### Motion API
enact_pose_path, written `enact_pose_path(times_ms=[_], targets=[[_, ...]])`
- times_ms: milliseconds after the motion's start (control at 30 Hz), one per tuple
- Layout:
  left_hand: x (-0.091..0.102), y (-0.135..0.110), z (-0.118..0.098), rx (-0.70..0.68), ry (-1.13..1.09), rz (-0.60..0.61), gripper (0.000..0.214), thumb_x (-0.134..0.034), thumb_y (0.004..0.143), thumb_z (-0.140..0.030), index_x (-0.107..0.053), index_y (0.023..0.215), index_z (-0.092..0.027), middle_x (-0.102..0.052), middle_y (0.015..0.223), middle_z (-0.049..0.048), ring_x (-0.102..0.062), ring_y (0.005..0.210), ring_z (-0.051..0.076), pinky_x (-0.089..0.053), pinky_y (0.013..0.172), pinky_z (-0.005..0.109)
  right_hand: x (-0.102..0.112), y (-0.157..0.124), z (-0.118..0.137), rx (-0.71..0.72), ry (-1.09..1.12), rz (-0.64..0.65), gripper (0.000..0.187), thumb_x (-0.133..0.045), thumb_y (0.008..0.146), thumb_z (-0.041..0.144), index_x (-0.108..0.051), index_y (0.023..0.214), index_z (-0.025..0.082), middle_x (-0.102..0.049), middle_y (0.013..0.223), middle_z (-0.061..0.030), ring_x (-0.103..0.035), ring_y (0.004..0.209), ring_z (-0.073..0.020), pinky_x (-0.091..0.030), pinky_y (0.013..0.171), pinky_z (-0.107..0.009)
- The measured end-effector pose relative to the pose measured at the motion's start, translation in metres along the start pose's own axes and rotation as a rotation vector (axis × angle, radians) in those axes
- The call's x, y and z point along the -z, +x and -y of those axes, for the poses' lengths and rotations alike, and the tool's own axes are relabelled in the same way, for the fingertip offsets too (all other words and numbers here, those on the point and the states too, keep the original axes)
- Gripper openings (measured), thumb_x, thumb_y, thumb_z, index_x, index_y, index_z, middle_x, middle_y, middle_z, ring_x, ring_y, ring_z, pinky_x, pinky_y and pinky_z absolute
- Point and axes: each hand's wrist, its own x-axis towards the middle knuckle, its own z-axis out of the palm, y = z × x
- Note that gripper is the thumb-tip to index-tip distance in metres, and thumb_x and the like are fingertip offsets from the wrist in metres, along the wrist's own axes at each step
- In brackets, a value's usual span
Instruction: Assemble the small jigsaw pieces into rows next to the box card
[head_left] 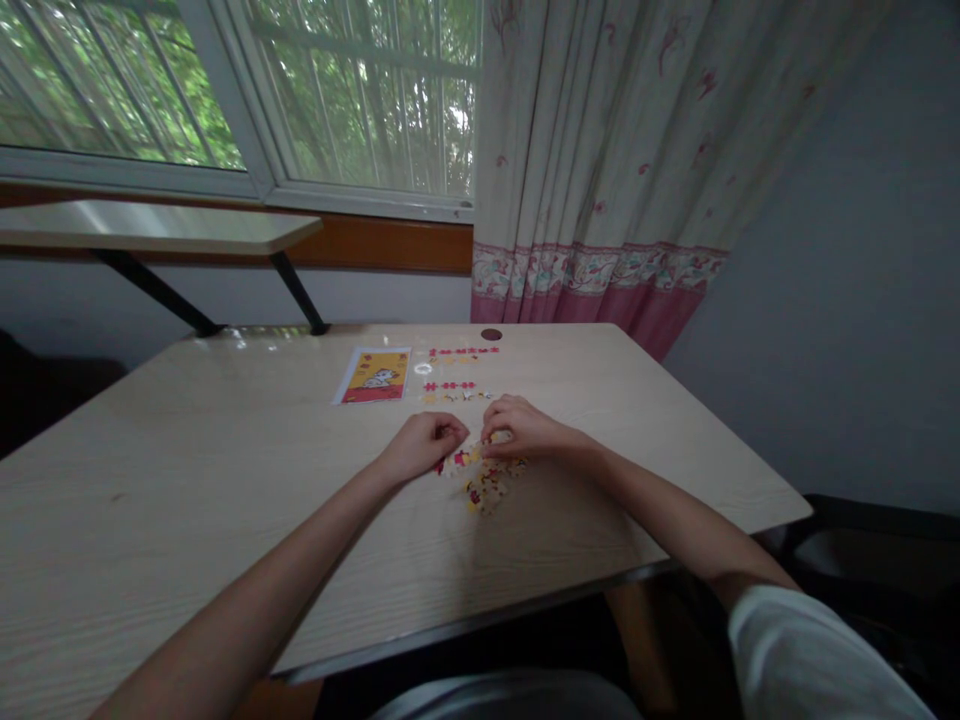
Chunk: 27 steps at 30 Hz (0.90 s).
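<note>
My left hand (424,443) and my right hand (521,425) rest close together on a pale wooden table (225,470), both with fingers curled over a heap of small red, yellow and white puzzle pieces (484,478). Each hand pinches at the top of the heap; what the fingertips hold is too small to make out. Beyond the hands lie short rows of joined pieces (459,373), red and yellow. A yellow and red picture card (373,376) with a white animal on it lies flat to their left.
A small dark round spot (491,334) sits near the table's far edge. A narrow shelf on black brackets (150,228) runs under the window. A flowered curtain with a pink hem (600,200) hangs behind the table.
</note>
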Motion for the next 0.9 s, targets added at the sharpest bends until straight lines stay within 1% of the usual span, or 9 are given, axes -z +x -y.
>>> enact_pose_path(times_ms=[67,167,267,333,433,567,700,767,900], targets=[[0.001,-0.001,-0.002,0.001,-0.01,-0.004,0.026,-0.051,0.075,-0.031,-0.066,0.082,-0.011,-0.063,0.065,0.0035,-0.052,0.053,0.011,-0.039,0.051,0.021,-0.001,0.001,0.001,0.024,0.054,-0.035,0.016,-0.063,0.075,0.034,-0.067,0.078,0.019,-0.063,0.084,-0.0028,-0.054,0.084,-0.0135,-0.036,0.082,-0.028],[0.0,-0.003,-0.007,0.015,-0.051,-0.003,0.03,-0.052,0.076,-0.036,-0.066,0.081,-0.011,-0.06,0.059,0.0021,-0.047,0.047,0.01,-0.037,0.046,0.021,-0.002,0.001,0.002,0.062,0.074,-0.144,0.014,-0.059,0.079,0.03,-0.065,0.077,0.018,-0.065,0.077,-0.0017,-0.056,0.077,-0.0118,-0.037,0.077,-0.025],[-0.001,-0.005,-0.015,0.05,-0.136,0.026,0.033,-0.053,0.076,-0.041,-0.065,0.077,-0.01,-0.053,0.051,-0.0003,-0.041,0.041,0.008,-0.033,0.04,0.019,-0.004,0.001,0.0,0.076,-0.053,-0.275,0.017,-0.055,0.082,0.033,-0.065,0.077,0.02,-0.065,0.074,-0.0017,-0.055,0.075,-0.0127,-0.036,0.074,-0.027],[-0.002,-0.006,-0.02,0.077,-0.207,0.042,0.034,-0.054,0.076,-0.042,-0.065,0.076,-0.01,-0.049,0.047,-0.0019,-0.038,0.039,0.007,-0.031,0.038,0.018,-0.006,0.001,-0.002,0.104,-0.159,-0.323,0.02,-0.052,0.083,0.035,-0.065,0.077,0.021,-0.064,0.072,-0.0022,-0.055,0.075,-0.0137,-0.034,0.073,-0.029],[-0.003,-0.005,-0.022,0.102,-0.284,0.037,0.035,-0.055,0.075,-0.043,-0.065,0.079,-0.01,-0.048,0.047,-0.0028,-0.036,0.036,0.006,-0.03,0.036,0.019,-0.009,0.0,-0.002,0.15,-0.265,-0.34,0.021,-0.05,0.085,0.036,-0.066,0.08,0.023,-0.065,0.073,-0.0025,-0.053,0.074,-0.0142,-0.032,0.073,-0.03],[-0.005,-0.001,-0.015,0.103,-0.322,-0.005,0.033,-0.058,0.072,-0.042,-0.066,0.079,-0.01,-0.049,0.047,-0.0027,-0.036,0.038,0.006,-0.028,0.038,0.019,-0.008,-0.001,0.0,0.173,-0.316,-0.329,0.021,-0.05,0.084,0.039,-0.066,0.084,0.024,-0.065,0.078,-0.0022,-0.052,0.075,-0.0142,-0.031,0.075,-0.031],[-0.005,0.002,-0.011,0.092,-0.316,-0.097,0.028,-0.06,0.069,-0.037,-0.066,0.075,-0.01,-0.054,0.052,-0.0006,-0.041,0.045,0.007,-0.031,0.042,0.02,-0.003,-0.003,0.003,0.148,-0.272,-0.4,0.027,-0.053,0.081,0.044,-0.065,0.089,0.021,-0.065,0.08,-0.0035,-0.053,0.077,-0.015,-0.031,0.074,-0.03],[-0.005,0.002,-0.011,0.096,-0.316,-0.143,0.025,-0.06,0.068,-0.034,-0.066,0.072,-0.011,-0.054,0.053,-0.0003,-0.041,0.045,0.008,-0.031,0.043,0.02,-0.001,-0.003,0.002,0.128,-0.246,-0.429,0.027,-0.053,0.081,0.044,-0.064,0.091,0.02,-0.065,0.081,-0.0041,-0.053,0.078,-0.0152,-0.032,0.075,-0.03],[-0.004,0.002,-0.012,0.129,-0.314,-0.16,0.022,-0.058,0.068,-0.032,-0.065,0.07,-0.012,-0.05,0.049,-0.0022,-0.036,0.041,0.006,-0.028,0.041,0.02,-0.001,-0.004,0.0,0.115,-0.23,-0.428,0.02,-0.051,0.084,0.036,-0.065,0.086,0.021,-0.065,0.078,-0.0032,-0.053,0.077,-0.0147,-0.032,0.074,-0.03]])
